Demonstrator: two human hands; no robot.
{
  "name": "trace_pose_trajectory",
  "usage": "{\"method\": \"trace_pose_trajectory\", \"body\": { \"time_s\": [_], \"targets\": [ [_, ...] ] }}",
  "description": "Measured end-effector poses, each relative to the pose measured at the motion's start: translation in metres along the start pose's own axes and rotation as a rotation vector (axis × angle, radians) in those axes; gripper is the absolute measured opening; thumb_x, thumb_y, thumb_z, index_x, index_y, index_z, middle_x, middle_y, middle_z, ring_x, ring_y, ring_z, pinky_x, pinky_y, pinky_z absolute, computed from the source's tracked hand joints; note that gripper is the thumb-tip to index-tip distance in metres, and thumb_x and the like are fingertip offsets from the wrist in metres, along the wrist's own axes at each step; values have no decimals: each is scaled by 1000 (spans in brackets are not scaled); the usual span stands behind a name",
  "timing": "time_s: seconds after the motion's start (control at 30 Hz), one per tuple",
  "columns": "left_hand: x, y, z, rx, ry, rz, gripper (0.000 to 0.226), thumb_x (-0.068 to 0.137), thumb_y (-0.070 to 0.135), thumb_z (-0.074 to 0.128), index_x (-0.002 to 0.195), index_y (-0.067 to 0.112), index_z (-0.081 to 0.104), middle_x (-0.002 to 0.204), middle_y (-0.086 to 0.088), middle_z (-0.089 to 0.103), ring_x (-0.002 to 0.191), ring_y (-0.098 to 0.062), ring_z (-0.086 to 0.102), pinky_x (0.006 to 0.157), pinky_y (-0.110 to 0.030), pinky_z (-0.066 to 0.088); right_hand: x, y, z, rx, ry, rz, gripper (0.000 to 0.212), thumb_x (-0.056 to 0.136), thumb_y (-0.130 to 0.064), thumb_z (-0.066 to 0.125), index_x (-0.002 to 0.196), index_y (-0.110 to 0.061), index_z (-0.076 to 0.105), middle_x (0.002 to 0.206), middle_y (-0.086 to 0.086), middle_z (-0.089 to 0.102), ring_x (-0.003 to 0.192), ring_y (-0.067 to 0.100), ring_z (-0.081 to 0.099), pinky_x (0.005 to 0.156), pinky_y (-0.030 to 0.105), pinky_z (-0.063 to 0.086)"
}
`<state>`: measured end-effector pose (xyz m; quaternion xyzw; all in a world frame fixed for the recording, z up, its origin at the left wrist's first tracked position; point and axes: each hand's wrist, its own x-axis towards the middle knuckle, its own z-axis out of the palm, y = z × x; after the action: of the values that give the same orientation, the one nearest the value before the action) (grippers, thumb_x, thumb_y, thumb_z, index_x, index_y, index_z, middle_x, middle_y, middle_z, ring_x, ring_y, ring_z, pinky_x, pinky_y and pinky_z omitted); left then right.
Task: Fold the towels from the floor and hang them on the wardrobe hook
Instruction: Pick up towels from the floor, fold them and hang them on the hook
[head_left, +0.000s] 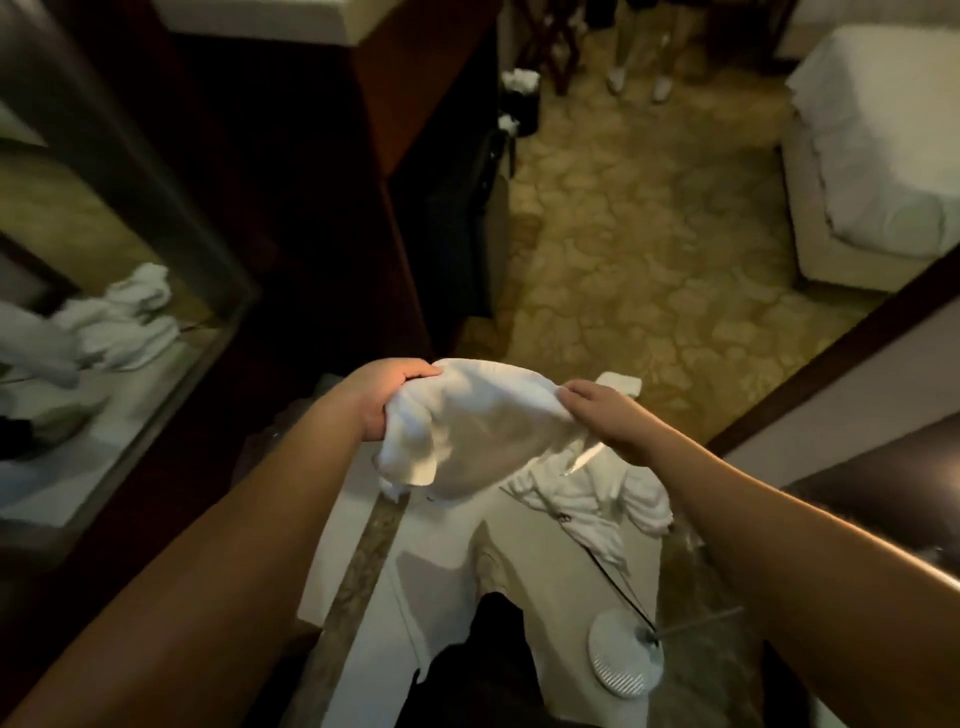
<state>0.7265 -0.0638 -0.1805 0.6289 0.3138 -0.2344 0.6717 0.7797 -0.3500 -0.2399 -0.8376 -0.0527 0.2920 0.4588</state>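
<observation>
You stand at the edge of a dim room where a beige carpet with a cracked-stone pattern spreads ahead of you and a pale tiled floor lies under your feet, split by a mottled brown stone strip. A tall mirror in a dark wooden frame leans along your left, reflecting a heap of white cloth, and a bed with white sheets fills the far right corner. Held up in front of you is a white terry towel, stretched between both hands above the floor; its long axis runs left to right, slightly bowed upward in the middle, and its loose bulk hangs down toward the lower left. Your left hand has its fingers curled over the towel's left end, gripping a bunched fold. Your right hand pinches the right edge between thumb and fingers. Below the right hand, a crumpled pile of white towels lies on the tiles, near a round white ribbed disc close to your feet.
</observation>
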Motion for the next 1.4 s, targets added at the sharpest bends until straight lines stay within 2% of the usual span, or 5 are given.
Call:
{"method": "trace_pose_trajectory", "body": {
  "time_s": [0.53,0.67,0.93,1.2,1.4],
  "targets": [
    [-351,-121,-144,389,446,310,11,90,29,71,98,22,75,92,-2,78,87,-19,74,73,-26,59,-145,-157,133,-370,-26,-579,33,106,-35,47,124,-13,64,105,-1,60,89,11,56,74,15,42],
    [-433,-176,-168,953,505,116,26,82,58,72,83,34,63,83,16,67,75,4,61,59,-10,39,-189,-193,186,-399,-62,-688,23,105,-40,47,111,-27,64,99,-7,59,80,1,53,66,9,37],
    [-592,-341,-256,1098,644,-169,23,95,45,63,82,27,57,82,8,58,70,-5,54,54,-21,37,-312,-249,329,-425,-122,-830,18,103,-46,47,91,-48,61,91,-25,61,84,-4,56,64,14,38],
    [-744,-473,-314,903,986,-66,24,102,40,51,84,26,57,90,-1,61,79,-14,59,68,-31,48,-425,-284,420,-456,-132,-937,32,106,-38,44,127,-28,66,115,-9,62,106,13,55,82,27,39],
    [-809,-503,-314,270,1378,444,19,100,35,56,82,32,58,80,12,61,71,1,56,61,-24,38,-473,-314,438,-495,33,-983,38,104,-45,45,119,-21,70,114,3,70,94,18,57,75,32,39]
  ]
}}
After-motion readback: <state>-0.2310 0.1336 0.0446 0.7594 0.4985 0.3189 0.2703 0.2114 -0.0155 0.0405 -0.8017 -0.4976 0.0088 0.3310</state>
